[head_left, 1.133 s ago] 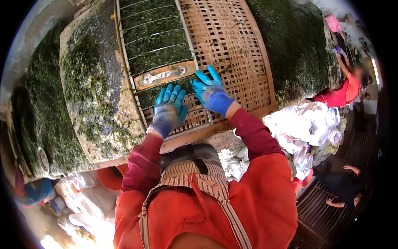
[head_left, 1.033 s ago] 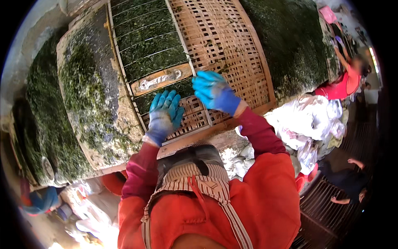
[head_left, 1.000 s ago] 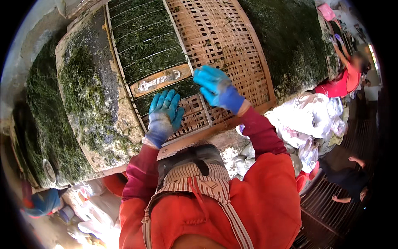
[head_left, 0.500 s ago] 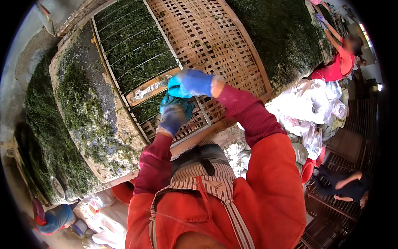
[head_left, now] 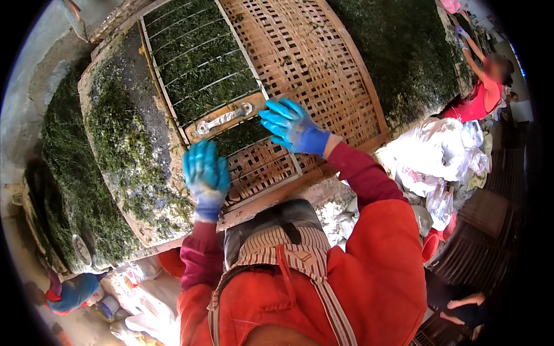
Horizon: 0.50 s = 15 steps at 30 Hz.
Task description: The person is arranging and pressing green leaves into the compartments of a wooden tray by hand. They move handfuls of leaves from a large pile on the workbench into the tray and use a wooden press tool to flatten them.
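Head view: your left hand (head_left: pixel 205 173) (seven o'clock of the wooden block (head_left: pixel 222 112)) and right hand (head_left: pixel 294 128) (three) are open, seemingly empty — greens (head_left: pixel 202 63) fill the frame (head_left: pixel 245 56) toward twelve; weave (head_left: pixel 259 167) at six is bare.

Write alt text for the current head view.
Blue-gloved left hand and right hand, open, flank the lower part of a slatted frame holding dark green shreds and a wooden block with a silvery handle, over a woven mat.

Left hand (head_left: pixel 205 172) palm-down, right hand (head_left: pixel 295 128) angled leftward, fingers (head_left: pixel 281 111) extended, forearms (head_left: pixel 369 173) apart
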Motion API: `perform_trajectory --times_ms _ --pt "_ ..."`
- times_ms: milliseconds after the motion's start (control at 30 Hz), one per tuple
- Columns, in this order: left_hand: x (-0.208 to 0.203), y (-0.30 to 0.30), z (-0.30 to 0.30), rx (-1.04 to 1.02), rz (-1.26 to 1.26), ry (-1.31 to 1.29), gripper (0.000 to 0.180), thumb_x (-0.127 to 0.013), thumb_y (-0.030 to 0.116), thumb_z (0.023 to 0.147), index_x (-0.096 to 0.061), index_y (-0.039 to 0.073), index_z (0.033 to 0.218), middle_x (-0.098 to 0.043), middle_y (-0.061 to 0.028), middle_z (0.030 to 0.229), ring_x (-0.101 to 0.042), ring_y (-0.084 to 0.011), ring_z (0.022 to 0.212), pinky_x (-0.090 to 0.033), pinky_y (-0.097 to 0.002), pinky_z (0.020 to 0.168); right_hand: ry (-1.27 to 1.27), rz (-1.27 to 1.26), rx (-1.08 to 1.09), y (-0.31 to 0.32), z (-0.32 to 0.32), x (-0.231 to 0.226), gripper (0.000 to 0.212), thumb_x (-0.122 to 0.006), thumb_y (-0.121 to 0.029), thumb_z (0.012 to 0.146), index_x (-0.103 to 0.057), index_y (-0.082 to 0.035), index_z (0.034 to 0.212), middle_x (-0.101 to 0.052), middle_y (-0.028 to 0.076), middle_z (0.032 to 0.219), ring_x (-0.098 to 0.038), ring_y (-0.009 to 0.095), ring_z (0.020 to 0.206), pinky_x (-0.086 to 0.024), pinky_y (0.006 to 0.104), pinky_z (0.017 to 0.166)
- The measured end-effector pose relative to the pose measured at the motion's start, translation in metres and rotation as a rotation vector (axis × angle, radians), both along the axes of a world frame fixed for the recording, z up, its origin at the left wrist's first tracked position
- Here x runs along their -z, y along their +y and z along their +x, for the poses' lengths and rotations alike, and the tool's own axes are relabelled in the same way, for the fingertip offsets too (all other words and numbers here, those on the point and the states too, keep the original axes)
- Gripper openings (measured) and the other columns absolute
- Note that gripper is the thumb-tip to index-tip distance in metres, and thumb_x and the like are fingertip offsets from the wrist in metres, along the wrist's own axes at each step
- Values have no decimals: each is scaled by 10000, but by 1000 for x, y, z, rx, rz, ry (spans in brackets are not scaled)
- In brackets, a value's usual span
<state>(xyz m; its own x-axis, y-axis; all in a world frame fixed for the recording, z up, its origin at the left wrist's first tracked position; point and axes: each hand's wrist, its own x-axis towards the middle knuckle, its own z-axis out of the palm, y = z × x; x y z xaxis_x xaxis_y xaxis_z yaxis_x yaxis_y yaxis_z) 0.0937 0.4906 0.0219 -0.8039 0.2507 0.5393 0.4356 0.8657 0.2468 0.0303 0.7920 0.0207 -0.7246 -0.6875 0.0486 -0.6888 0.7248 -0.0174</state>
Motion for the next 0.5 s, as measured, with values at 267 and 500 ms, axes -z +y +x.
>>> perform_trajectory --times_ms 267,500 --pt "1 4 10 -520 1 -67 926 -703 482 926 -274 32 1613 -305 -263 1641 -277 -463 1516 -218 -563 1244 70 -605 165 -82 -25 17 1022 -772 -517 855 -241 -147 1647 -270 159 1683 -280 406 1532 -226 531 1266" --pt "15 26 13 109 30 -354 597 -685 386 909 -592 52 1394 -516 -191 1518 -460 -424 1415 -262 -512 1242 87 -719 -272 -84 2 15 554 -666 -79 866 -591 -80 1414 -525 122 1521 -515 323 1396 -467 439 1144"
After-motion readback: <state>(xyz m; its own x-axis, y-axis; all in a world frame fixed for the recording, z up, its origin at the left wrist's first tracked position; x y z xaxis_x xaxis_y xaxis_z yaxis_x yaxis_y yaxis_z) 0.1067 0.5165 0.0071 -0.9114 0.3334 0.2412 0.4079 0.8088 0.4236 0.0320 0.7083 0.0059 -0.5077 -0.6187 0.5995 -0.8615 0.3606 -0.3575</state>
